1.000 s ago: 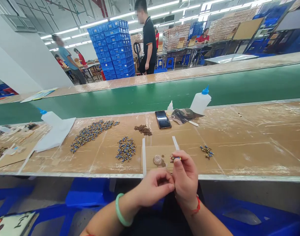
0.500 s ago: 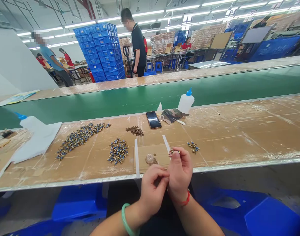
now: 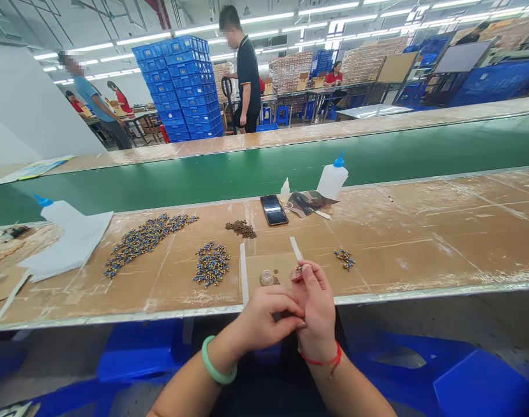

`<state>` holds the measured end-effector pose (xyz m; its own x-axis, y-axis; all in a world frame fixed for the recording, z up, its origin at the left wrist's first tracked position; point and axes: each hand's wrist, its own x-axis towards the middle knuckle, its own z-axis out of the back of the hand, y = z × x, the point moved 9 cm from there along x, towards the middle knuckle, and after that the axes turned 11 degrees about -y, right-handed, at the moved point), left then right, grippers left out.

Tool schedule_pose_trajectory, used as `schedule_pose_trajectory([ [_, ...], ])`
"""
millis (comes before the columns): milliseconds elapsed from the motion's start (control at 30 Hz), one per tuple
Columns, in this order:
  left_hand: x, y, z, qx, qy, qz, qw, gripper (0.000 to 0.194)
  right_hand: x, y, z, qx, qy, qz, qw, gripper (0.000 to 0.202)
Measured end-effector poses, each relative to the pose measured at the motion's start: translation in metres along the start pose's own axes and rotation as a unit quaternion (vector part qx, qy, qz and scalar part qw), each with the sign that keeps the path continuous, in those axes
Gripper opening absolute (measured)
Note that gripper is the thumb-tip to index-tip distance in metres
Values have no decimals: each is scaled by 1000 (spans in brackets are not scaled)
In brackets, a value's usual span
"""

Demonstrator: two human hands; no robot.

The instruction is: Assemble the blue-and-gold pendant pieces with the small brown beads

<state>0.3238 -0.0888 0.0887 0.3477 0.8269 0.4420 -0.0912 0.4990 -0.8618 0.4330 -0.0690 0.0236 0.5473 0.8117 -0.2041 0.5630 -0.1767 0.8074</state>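
My right hand (image 3: pixel 317 315), with a red string bracelet, is raised at the table's front edge. Between its thumb and fingers it pinches a small metal part (image 3: pixel 300 269), mostly covered by the fingertips. My left hand (image 3: pixel 268 318), wearing a green bangle, reaches across to the right palm with thumb and fingertips pinched together; what they hold, if anything, is hidden. A small round clear container (image 3: pixel 267 278) stands just beyond the left hand. A few blue-and-gold parts (image 3: pixel 345 259) lie to the right of my hands.
Blue-and-gold parts form a near pile (image 3: pixel 211 264) and a longer pile (image 3: pixel 147 240) at left. Small brown pieces (image 3: pixel 241 229), a phone (image 3: pixel 274 209) and a white bottle (image 3: pixel 333 179) lie farther back. Beyond runs a green belt (image 3: pixel 182 182); a person (image 3: pixel 247 69) stands by stacked blue crates (image 3: pixel 180 87).
My left hand has shifted across the right palm, its fingertips now farther right. The right hand has turned slightly, and its fingers cover more of the small part. The view has shifted a little.
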Motion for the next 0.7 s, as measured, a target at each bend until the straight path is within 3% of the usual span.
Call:
schedule_pose_trajectory([
  [133, 2, 3, -3, -49, -6, -11, 999, 18, -5, -1, -2, -3, 13, -13, 1000, 43],
  [233, 3, 26, -2, -184, -51, 87, 978, 35, -8, 5, -6, -3, 31, -9, 999, 40],
  [333, 0, 45, -3, -401, -106, 201, 887, 47, -7, 13, -8, 20, 42, 6, 999, 37],
  [433, -3, 45, -1, -542, -155, 239, 791, 44, -5, 21, -7, 32, 43, 25, 998, 31],
  [500, -5, 41, 2, -581, -173, 248, 756, 42, -6, 24, -7, 20, 47, 34, 998, 29],
  [700, -7, 33, 3, -582, -174, 255, 752, 46, -9, 28, -9, -30, 47, 63, 996, 34],
])
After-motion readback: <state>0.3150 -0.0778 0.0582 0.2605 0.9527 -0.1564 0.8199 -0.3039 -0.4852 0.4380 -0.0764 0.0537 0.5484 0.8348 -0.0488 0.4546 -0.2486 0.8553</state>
